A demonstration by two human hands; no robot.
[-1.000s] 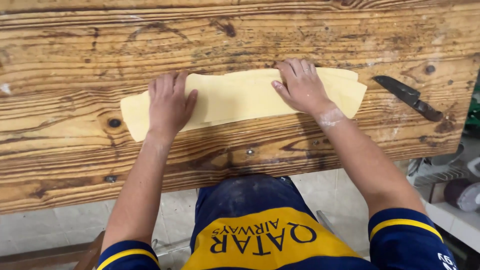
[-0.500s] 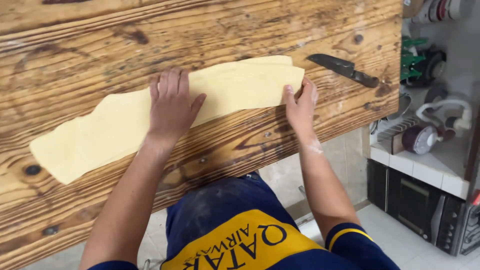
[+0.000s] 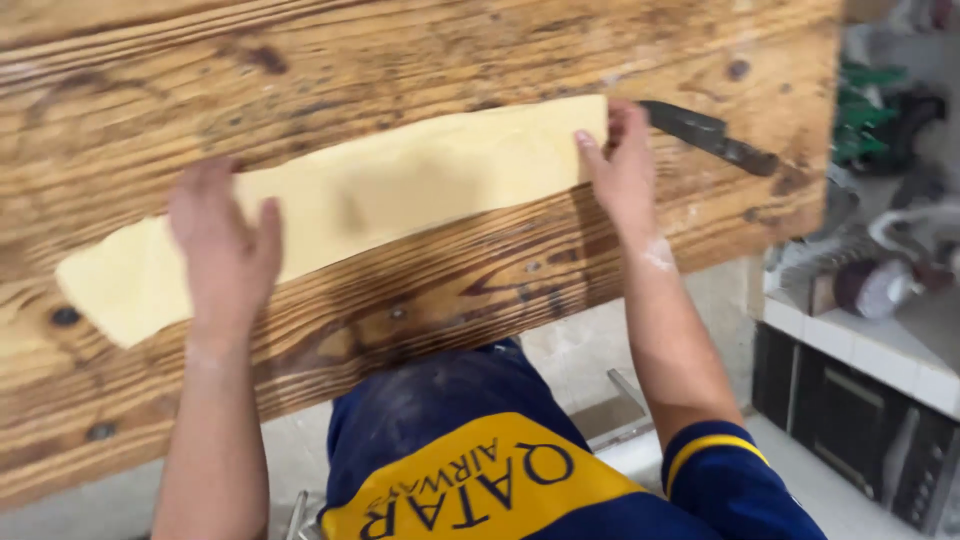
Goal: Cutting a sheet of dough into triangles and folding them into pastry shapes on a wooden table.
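Two bare hands work a long, pale yellow sheet of dough [image 3: 400, 195] that lies flat on a rough wooden table [image 3: 300, 60], running slantwise from the near left edge toward the far right. The left hand [image 3: 225, 250] sits over the left half of the sheet, fingers together and spread flat, palm down; it is blurred, so whether it presses the dough or hovers just above it cannot be told. The right hand [image 3: 622, 165] is at the sheet's right end, fingers loosely extended and resting against that short edge, not clenched and not pinching anything that shows; placed there, it seems to steady or square the end while the other hand flattens the middle. A dark-bladed knife [image 3: 712, 137] lies on the table just beyond the right hand, blade toward the dough, kept within easy reach yet off the sheet. Flour smears the right wrist. Off the table's right side, a tiled counter [image 3: 880, 350] holds blurred tools
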